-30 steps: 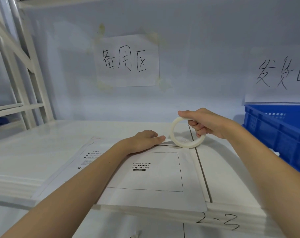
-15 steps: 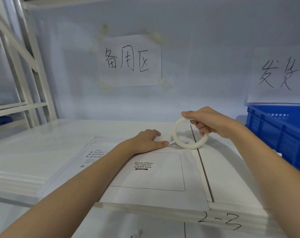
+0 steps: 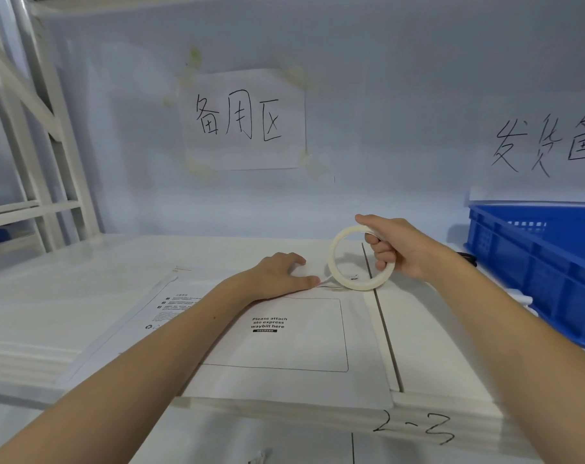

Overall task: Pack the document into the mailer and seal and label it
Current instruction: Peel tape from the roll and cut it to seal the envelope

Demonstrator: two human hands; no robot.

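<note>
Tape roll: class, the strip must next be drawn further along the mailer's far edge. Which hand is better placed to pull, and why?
The right hand. It already grips the tape roll, fingers through its core. The left hand lies flat on the mailer, pinning the tape's end.

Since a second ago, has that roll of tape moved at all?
Yes. The roll of tape has slid right, away from the left hand pressing the mailer, and now sits across the shelf seam.
</note>
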